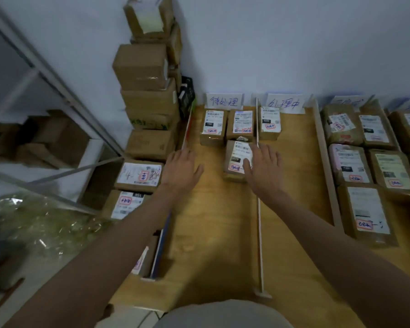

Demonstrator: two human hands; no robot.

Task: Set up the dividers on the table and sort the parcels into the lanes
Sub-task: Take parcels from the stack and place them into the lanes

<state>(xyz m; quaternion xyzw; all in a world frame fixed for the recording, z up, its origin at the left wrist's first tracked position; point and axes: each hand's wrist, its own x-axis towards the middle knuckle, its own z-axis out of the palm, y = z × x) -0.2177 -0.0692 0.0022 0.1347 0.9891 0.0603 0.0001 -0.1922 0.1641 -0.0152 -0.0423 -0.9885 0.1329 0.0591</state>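
Note:
A wooden table (211, 233) is split into lanes by upright dividers: a left one (185, 133), a thin white one (259, 221) and a brown one (327, 166). In the leftmost lane two brown parcels (213, 126) stand side by side at the back, and a third parcel (237, 159) lies in front of them. My right hand (263, 164) is spread flat, thumb lying on that third parcel. My left hand (182, 169) hovers open over the lane's left edge, holding nothing. One parcel (270, 123) sits in the second lane. Several labelled parcels (355, 166) fill the lanes to the right.
Handwritten paper signs (224, 100) lean on the wall behind the lanes. A tall stack of cardboard boxes (149, 91) rises left of the table, with more labelled boxes (139, 176) below it. A metal shelf frame (45, 74) and a plastic bag (45, 221) lie at the left.

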